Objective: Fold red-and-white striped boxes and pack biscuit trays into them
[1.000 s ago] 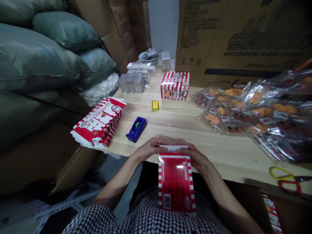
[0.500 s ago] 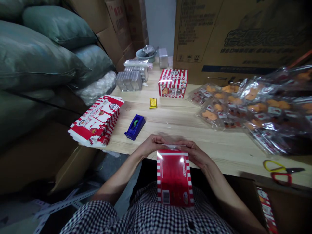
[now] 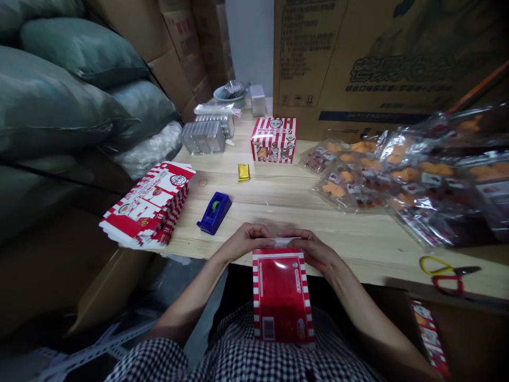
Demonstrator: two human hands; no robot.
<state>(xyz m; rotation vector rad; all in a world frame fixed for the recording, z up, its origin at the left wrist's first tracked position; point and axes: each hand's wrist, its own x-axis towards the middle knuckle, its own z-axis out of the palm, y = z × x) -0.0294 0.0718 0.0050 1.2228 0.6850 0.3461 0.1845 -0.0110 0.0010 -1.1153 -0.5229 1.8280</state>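
Both hands grip the far end of a red carton with striped borders and a barcode, held at the table's front edge against my checked top. My left hand is closed on its left corner, and my right hand on its right corner. Between the fingers a pale flap shows; what lies under it is hidden. Ahead and to the left stands a blue tape dispenser. Beyond it lies a small yellow sachet. A made-up striped box sits farther back.
A stack of flat cartons lies at the left table edge. Clear plastic trays stand behind. Bagged orange pieces cover the right side, with scissors near the front edge. A large cardboard box closes off the back; sacks are piled left.
The camera view has shifted, so the tabletop things sit farther left in the picture. Both hands stay on the carton, and its far flap now shows paler between the fingers.
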